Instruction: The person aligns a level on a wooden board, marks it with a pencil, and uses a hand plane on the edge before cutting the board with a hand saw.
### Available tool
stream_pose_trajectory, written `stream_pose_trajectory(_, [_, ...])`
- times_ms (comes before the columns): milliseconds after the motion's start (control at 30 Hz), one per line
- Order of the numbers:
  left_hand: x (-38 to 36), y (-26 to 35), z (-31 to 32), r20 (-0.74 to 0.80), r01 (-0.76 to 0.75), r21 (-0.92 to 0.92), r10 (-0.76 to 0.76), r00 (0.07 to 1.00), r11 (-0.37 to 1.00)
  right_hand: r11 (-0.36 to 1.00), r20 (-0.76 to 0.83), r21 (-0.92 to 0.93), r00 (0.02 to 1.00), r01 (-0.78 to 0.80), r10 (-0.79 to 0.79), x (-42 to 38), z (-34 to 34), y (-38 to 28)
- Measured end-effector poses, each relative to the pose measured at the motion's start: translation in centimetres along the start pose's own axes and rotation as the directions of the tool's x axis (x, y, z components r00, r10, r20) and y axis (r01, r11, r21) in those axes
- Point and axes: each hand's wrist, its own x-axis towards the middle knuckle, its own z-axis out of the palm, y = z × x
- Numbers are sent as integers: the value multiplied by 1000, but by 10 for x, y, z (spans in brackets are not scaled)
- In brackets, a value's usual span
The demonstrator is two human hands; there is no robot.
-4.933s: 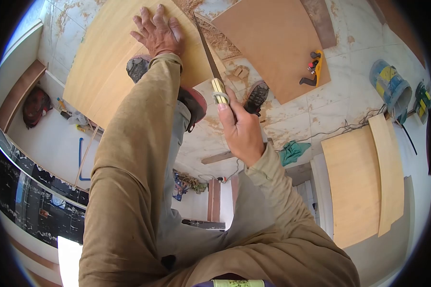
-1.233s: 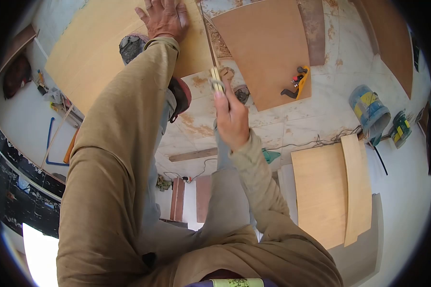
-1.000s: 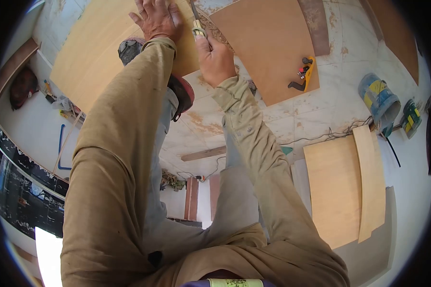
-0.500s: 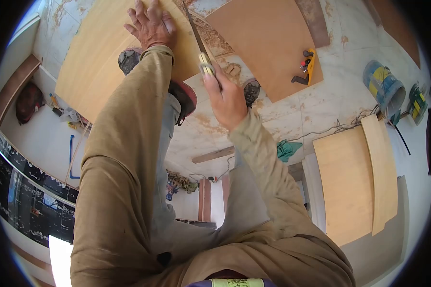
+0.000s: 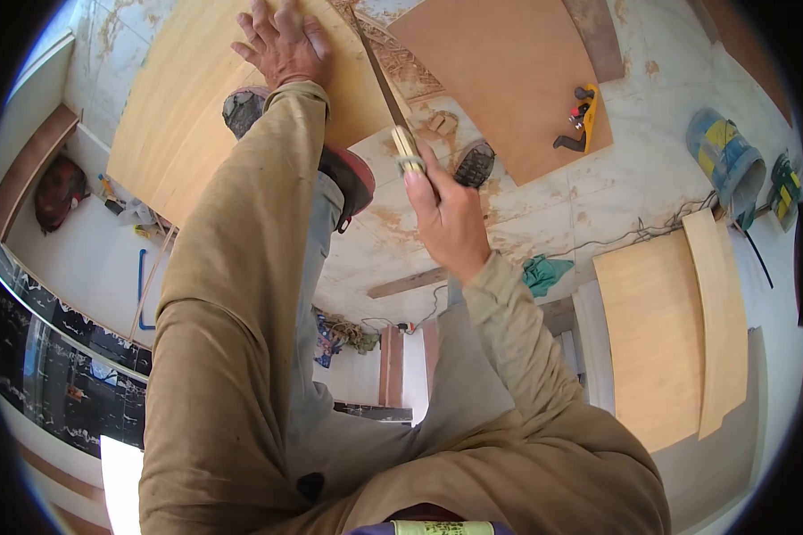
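My left hand (image 5: 287,46) lies flat on a light plywood sheet (image 5: 187,116) with its fingers spread. In my right hand (image 5: 452,214) is the pale handle of a handsaw (image 5: 381,78), fingers wrapped round it. Its long, narrow dark blade slants up and away along the right edge of the plywood; the far tip is close to the top of the view. One of my shoes (image 5: 244,111) rests on the sheet, near my left wrist.
To the right lies a brown board (image 5: 500,71) with a yellow hand plane (image 5: 583,118) on it. Beyond are a blue bucket (image 5: 718,147), more plywood pieces (image 5: 656,339), a green cloth (image 5: 544,274) and a cable. Sawdust covers parts of the tiled floor (image 5: 544,209).
My right hand has drawn the handsaw back toward my body and slightly right. The left hand stays pressed on the plywood. The whole view has shifted a little.
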Motion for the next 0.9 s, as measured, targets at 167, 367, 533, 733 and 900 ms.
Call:
stream_pose_trajectory(167, [-3,2,-4,8,-5,20,5,1000,1000,995,75,-83,995,-59,65,115,49,5])
stream_pose_trajectory(367, [-2,-6,4,-1,-24,16,24,1000,1000,989,46,19,988,-147,146,-15,-9,-25])
stream_pose_trajectory(533, [-1,-3,1,30,-16,29,15,999,999,958,130,-187,961,-217,244,78,16,18])
stream_pose_trajectory(733, [-17,-7,-8,54,-4,28,2,999,1000,958,80,33,957,-284,280,-3,-28,-36])
stream_pose_trajectory(900, [-3,1,-1,29,-1,5,0,1000,1000,966,200,-108,947,-233,251,1,-17,-41])
